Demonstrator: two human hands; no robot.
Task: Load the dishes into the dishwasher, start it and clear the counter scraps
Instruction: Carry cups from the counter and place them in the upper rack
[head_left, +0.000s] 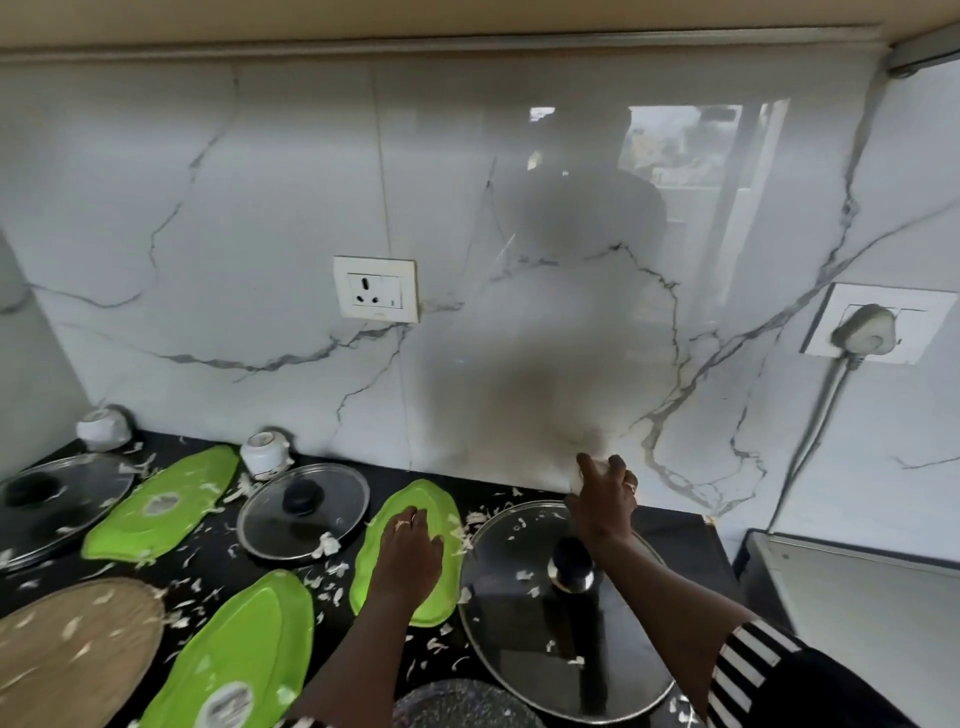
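Three green plates (176, 501) (249, 649) (415, 540), three glass lids (52, 499) (304, 512) (519, 613), two white cups (101, 428) (265, 454).

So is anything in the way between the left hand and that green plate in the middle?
Nothing visible is. The left hand lies flat on the green plate, fingers straight on its surface. Only loose white scraps lie on and around it, and the big glass lid sits close beside its right edge.
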